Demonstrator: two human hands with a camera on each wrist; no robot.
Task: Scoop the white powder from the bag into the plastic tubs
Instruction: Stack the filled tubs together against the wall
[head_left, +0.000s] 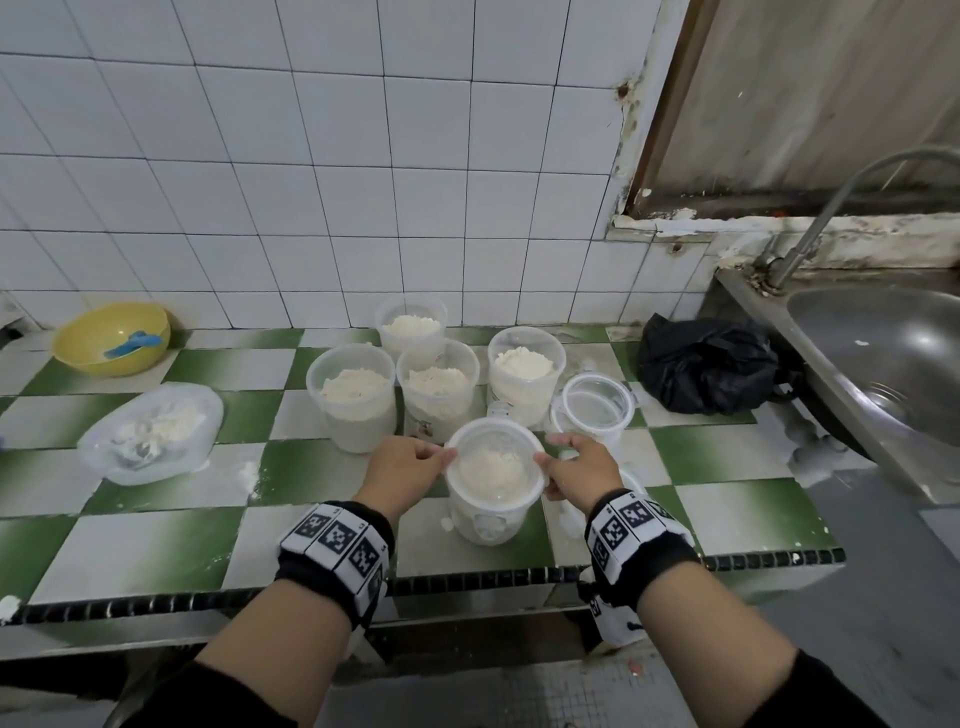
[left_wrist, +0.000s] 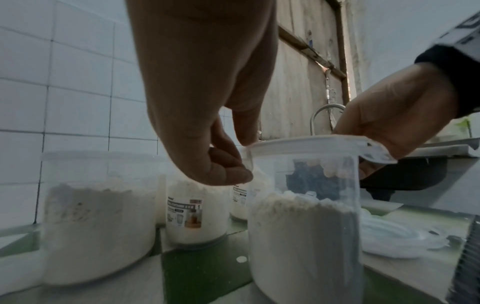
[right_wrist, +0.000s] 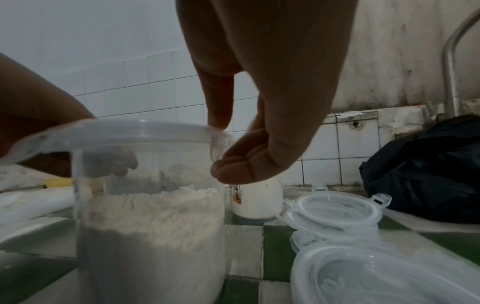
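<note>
Pinching opposite edges of a clear lid (head_left: 496, 457), the left hand (head_left: 400, 467) and right hand (head_left: 576, 470) hold it on top of the nearest plastic tub (head_left: 491, 512), which stands on the green-and-white tiled tabletop (head_left: 156, 540) and is partly filled with white powder (head_left: 491, 473). In the left wrist view the left thumb and curled fingers (left_wrist: 228, 166) close on a tab at the lid's rim; in the right wrist view the right hand's grip does the same on the far side, thumb on top and fingers (right_wrist: 241, 166) curled below. Whether the lid is fully seated cannot be told.

Just beyond the grip stand four more tubs (head_left: 358, 395), all uncovered and holding powder. Beside the right hand lies a stack of spare lids (head_left: 597, 400), and past those a crumpled black bag (head_left: 711, 364). Well off to the left hand's side lies the clear plastic bag (head_left: 150, 431) with powder left in it, and farther back a yellow bowl (head_left: 111, 338) holding a blue scoop (head_left: 132, 344). A steel sink (head_left: 883, 358) sits beyond the right hand's side.
</note>
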